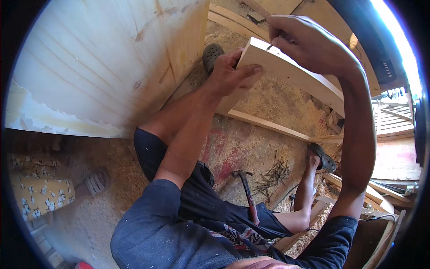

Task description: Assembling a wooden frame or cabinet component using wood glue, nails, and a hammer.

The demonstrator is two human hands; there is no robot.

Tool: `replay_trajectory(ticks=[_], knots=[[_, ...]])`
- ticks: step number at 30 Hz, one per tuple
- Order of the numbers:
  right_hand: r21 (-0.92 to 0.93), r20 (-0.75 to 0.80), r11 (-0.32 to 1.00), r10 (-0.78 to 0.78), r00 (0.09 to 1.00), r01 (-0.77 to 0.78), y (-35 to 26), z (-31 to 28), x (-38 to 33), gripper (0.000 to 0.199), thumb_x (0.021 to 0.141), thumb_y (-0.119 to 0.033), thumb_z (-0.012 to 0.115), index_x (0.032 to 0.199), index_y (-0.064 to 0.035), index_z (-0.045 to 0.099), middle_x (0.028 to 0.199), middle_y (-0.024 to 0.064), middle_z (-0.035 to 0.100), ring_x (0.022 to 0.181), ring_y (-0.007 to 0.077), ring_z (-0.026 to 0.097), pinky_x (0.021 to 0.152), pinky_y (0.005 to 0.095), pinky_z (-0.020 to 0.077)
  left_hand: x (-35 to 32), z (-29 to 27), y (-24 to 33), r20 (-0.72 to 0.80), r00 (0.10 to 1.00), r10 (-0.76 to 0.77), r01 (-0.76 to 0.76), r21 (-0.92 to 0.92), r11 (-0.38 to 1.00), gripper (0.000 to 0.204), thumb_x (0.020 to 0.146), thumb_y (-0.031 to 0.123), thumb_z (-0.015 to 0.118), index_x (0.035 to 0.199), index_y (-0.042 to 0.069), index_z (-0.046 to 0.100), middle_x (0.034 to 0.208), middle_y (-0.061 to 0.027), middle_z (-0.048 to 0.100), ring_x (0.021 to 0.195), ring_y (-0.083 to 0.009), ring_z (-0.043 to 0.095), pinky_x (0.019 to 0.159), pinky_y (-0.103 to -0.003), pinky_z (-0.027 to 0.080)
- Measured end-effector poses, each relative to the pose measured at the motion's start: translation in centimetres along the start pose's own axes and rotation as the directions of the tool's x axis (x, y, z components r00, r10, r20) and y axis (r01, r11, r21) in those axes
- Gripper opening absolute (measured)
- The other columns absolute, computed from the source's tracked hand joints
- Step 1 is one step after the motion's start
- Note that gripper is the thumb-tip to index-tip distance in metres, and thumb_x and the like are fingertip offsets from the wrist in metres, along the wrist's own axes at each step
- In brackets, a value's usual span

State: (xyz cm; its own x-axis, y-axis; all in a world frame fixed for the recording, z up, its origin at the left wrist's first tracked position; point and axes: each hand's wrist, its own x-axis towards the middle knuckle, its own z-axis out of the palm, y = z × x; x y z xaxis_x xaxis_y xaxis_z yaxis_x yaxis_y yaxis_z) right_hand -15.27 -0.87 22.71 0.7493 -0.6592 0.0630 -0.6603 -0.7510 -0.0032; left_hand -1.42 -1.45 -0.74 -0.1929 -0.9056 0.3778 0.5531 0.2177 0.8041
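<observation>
My left hand (230, 74) is wrapped round the end of a pale wooden board (286, 69) that is part of a wooden frame, thumb on its near face. Above the board's upper edge, my right hand (307, 42) is closed in a pinch on a thin dark nail (269, 47), its point at the wood. A claw hammer (248, 193) with a red and black grip lies on the floor close to my legs. Beside it is a loose pile of nails (274, 177).
A large plywood panel (107, 58) stands at the left. Sawdust covers the floor (251, 139). Another strip of the frame (268, 123) crosses below the board. Timber offcuts (371, 195) lie at the right. A person in yellow floral cloth (42, 193) is at the lower left.
</observation>
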Motion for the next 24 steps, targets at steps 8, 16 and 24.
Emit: replay_trajectory(ticks=[8,16,24], knots=[[0.019,-0.039,0.978,0.206,0.978,-0.206,-0.5,3.4,0.1,0.025,0.101,-0.027,0.055,0.108,-0.0022,0.054,0.087,0.0176,0.061,0.084,0.0351,0.061,0.079,0.0462,0.0469,0.9,-0.4,0.1,0.024,0.999,0.023,-0.026,0.118,0.993,0.034,0.090,0.008,0.077,0.122,0.000,0.067,0.109,-0.0038,0.072,0.097,-0.0087,0.066,0.085,-0.027,0.055],[0.158,-0.428,0.957,0.289,0.857,-0.244,-1.8,4.1,-4.8,0.049,0.098,-0.028,0.067,0.140,-0.0064,0.055,0.101,0.0105,0.064,0.085,0.0184,0.061,0.080,0.0352,0.0511,1.3,-0.7,0.5,0.000,1.000,-0.005,0.005,0.144,0.990,0.034,0.089,0.015,0.080,0.118,-0.001,0.071,0.098,-0.0039,0.074,0.086,-0.0089,0.068,0.075,-0.026,0.057],[0.123,0.143,0.716,0.673,0.726,-0.687,-8.4,17.8,-22.4,0.048,0.086,-0.017,0.077,0.128,-0.0027,0.058,0.112,0.0193,0.061,0.099,0.0344,0.063,0.083,0.0455,0.0520,1.3,0.2,1.2,-0.018,0.998,-0.055,0.056,0.031,0.998,0.039,0.083,0.023,0.086,0.111,-0.001,0.073,0.094,-0.0065,0.075,0.080,-0.0082,0.067,0.070,-0.026,0.055]])
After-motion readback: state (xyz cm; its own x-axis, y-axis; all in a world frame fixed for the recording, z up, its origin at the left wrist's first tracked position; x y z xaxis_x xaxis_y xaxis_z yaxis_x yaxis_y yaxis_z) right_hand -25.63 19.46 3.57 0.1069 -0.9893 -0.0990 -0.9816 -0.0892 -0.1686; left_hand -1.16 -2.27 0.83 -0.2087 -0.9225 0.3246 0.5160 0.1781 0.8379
